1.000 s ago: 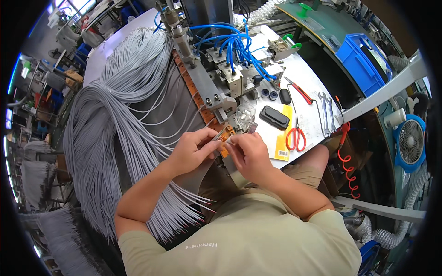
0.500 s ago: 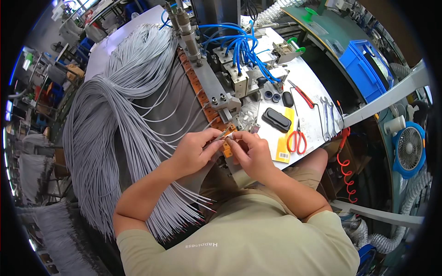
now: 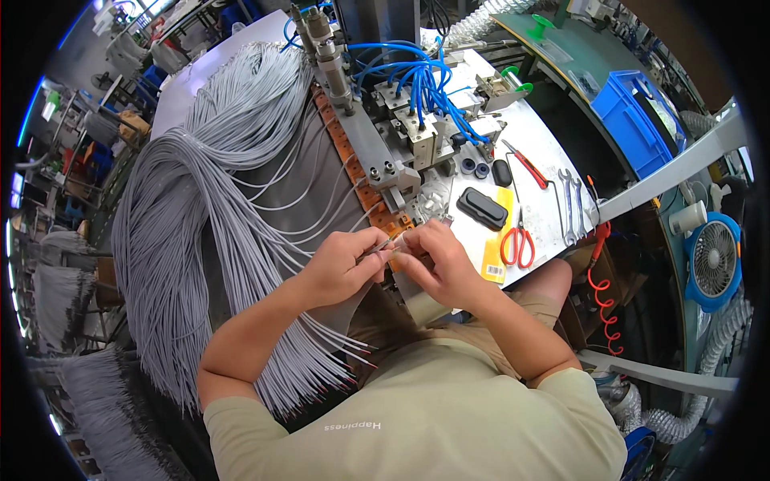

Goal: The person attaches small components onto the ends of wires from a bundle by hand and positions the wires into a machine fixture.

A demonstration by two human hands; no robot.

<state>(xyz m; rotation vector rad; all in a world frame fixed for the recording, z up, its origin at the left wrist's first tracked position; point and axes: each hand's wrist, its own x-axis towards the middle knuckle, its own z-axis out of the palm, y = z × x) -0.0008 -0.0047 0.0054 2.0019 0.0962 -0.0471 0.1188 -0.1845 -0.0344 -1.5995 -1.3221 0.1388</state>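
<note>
Near the front end of an orange fixture rail [image 3: 350, 164], my two hands meet almost fingertip to fingertip. My left hand [image 3: 343, 266] pinches the end of a grey cable [image 3: 380, 249] between thumb and fingers. Closed too, my right hand [image 3: 443, 263] brings thumb and forefinger up to that cable end; a small pale piece seems to be between them, too small to name. A large bundle of grey cables [image 3: 172, 216] lies to the left, its loose red-tipped ends beside my left forearm. Several single cables run from the bundle to the rail.
Behind my hands stands a metal machine [image 3: 421, 140] with blue air tubes [image 3: 425, 76]. On the white table to the right lie red-handled scissors [image 3: 517, 247], a black case [image 3: 482, 208], a yellow packet [image 3: 496, 260], a red knife [image 3: 526, 166] and wrenches [image 3: 568, 210]. Farther right are a blue bin [image 3: 634, 124] and fan [image 3: 712, 260].
My right hand has shifted slightly up and its fingers have closed in on the cable end. Both hands now cover more of the orange fixture's front end.
</note>
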